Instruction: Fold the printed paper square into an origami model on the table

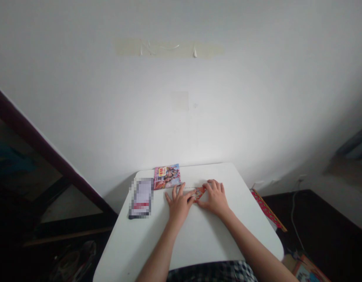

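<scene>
A small piece of printed red-and-orange paper lies on the white table between my hands and looks folded. My left hand rests at its left end, thumb and index finger at the paper's edge, the other fingers spread on the tabletop. From the right, my right hand grips the paper with thumb and fingertips at its edges. Fingers partly cover the piece, so its full shape is hidden. Just beyond my left hand is a colourful printed leaflet, lying flat.
A phone, its screen pixelated, lies at the table's left side. The white table stands against a wall with a tape mark. A dark-framed mirror-like panel leans at left. Patterned items are beside the table's right edge.
</scene>
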`<state>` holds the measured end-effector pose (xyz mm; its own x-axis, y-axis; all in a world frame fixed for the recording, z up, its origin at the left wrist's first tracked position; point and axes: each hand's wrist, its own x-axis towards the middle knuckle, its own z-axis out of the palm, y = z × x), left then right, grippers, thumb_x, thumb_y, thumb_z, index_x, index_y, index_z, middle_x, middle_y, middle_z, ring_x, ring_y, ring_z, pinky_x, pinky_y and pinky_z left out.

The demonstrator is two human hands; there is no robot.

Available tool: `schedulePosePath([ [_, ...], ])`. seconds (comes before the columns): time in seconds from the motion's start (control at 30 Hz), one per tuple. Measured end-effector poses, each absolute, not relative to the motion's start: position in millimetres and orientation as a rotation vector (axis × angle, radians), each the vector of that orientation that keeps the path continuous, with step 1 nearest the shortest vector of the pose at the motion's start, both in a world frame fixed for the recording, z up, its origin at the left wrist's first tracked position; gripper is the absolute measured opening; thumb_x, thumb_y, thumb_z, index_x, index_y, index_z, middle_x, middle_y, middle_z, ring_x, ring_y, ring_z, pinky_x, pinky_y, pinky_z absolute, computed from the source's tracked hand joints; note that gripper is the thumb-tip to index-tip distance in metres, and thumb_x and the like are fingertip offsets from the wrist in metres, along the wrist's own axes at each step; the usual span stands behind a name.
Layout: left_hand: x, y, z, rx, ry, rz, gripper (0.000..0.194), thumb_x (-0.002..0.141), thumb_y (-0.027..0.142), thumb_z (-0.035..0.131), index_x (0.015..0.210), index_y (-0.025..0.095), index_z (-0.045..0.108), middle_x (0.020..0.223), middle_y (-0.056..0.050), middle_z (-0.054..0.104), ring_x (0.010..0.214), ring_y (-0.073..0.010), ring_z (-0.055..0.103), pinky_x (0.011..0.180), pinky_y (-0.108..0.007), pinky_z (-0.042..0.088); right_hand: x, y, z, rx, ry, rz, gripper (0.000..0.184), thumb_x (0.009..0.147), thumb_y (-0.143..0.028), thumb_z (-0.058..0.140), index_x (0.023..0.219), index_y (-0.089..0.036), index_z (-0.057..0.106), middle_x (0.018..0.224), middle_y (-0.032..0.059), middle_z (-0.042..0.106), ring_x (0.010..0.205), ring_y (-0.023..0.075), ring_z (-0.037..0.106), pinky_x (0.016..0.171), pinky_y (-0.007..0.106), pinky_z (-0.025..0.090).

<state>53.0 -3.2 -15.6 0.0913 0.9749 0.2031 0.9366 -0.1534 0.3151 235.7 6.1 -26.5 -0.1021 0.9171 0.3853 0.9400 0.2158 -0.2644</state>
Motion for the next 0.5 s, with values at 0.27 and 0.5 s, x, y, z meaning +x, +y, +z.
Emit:
schedulePosePath([
  [0.27, 53.0, -3.1, -14.6, 2.230, 1.974, 0.560, 0.034, 0.091, 0.046, 0.056, 0.123, 0.054, 0.063, 0.157, 0.004, 0.042, 0.144, -0.0350, 0.029, 0.113, -0.076, 0.011, 241.0, 6.9, -25.9, -1.693, -2.040, -0.020, 0.065, 0.074, -0.071, 0.065, 0.120, -0.025, 0.061, 0.135, 0.0134, 0.054, 0.133, 0.0344, 0.040, 0.115, 0.058, 0.024],
  [0.5, 53.0, -4.6, -11.7, 2.249, 1.973, 0.568, 0.032, 0.091, 0.047, 0.057, 0.121, 0.055, 0.064, 0.155, 0.003, 0.044, 0.144, -0.0355, 0.032, 0.111, -0.078, 0.013, 241.3, 8.1, -25.5, -1.708, -2.011, 0.018, 0.052, 0.079, -0.059, 0.066, 0.119, -0.027, 0.063, 0.134, 0.0112, 0.055, 0.131, 0.0321, 0.042, 0.115, 0.056, 0.024],
])
